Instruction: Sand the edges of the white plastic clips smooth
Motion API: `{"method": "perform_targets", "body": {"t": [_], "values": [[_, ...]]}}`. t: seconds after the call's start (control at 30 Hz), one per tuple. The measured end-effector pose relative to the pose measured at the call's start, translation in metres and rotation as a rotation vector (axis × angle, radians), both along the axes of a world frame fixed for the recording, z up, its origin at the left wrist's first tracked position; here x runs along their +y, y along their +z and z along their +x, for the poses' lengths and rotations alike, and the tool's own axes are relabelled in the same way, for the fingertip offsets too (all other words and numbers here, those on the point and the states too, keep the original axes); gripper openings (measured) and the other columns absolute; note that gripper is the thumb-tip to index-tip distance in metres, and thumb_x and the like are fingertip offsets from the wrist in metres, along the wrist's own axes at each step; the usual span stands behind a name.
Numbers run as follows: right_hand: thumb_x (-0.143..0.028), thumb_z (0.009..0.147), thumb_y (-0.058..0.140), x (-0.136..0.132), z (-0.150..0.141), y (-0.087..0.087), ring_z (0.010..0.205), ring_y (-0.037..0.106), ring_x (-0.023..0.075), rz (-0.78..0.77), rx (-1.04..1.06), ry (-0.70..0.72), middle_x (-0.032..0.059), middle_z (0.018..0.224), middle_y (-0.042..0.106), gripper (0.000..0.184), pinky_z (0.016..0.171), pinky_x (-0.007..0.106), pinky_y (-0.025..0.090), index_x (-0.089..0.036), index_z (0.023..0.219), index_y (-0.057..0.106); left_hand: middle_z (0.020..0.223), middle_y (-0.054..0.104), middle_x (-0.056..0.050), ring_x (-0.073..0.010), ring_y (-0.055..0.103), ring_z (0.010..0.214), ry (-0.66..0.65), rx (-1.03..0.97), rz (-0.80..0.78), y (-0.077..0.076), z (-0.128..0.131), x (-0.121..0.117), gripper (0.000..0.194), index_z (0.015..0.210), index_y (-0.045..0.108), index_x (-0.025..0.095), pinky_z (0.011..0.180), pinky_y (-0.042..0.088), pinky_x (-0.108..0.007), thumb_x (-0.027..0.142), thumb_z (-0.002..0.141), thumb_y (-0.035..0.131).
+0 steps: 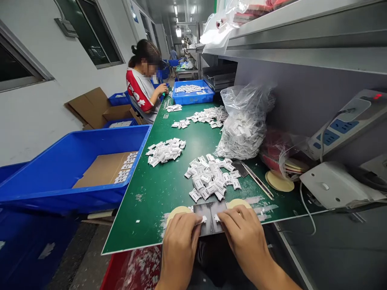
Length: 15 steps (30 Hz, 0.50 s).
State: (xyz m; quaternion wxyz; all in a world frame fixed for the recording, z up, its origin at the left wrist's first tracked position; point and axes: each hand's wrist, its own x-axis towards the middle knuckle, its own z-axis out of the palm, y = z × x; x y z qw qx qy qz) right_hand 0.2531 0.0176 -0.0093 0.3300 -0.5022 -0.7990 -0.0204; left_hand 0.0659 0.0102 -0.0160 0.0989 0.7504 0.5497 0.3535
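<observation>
The long room has a pale wall [36,114] on the left and a shiny green worktop [166,181] running away from us. A worker in a red and white shirt [142,88] sits farther along its left side.

At the near edge, the left hand [181,235] has its grip pinched on a small white plastic piece [203,219]. The right hand [246,233] has its grip pinched on a second white plastic piece [217,218]. Both pieces are over a flat black plate [208,207] with a line down its middle; I cannot tell if they touch it. A round cream disc [178,210] shows by the left hand, and another cream disc [238,203] by the right.

Just past the plate is a big heap of white pieces [208,177]. A smaller heap [166,152] sits to its left. Behind the big heap, to the right, stands a clear plastic bag [242,137] full of white pieces. Thin silver tweezers [256,180] lie beside the big heap. A large blue plastic bin [90,139] is left of the worktop.
</observation>
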Motion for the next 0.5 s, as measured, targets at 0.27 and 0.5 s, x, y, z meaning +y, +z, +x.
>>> {"method": "perform_targets", "body": {"t": [0.27,0.5], "values": [[-0.008,0.099,0.040,0.003,-0.002,0.006,0.073,0.045,0.0229,0.062,-0.128,0.029,0.0071,0.076,0.064,0.031,0.067,0.038,0.029,-0.016,0.089,0.069,0.082,0.064,-0.003,-0.0190,0.058,0.078,-0.054,0.041,0.013,0.006,0.009,0.001,0.014,0.089,0.060,0.020,0.069,0.043,-0.030,0.010,0.095,0.052],[-0.011,0.097,0.047,-0.012,0.004,0.008,0.073,0.049,0.0225,-0.008,-0.131,0.042,0.0073,0.078,0.064,0.025,0.067,0.038,0.032,-0.016,0.089,0.069,0.079,0.065,-0.003,-0.0191,0.059,0.076,-0.125,0.028,-0.060,0.010,-0.002,-0.012,0.013,0.086,0.063,0.020,0.070,0.045,-0.029,0.015,0.095,0.054]]}}
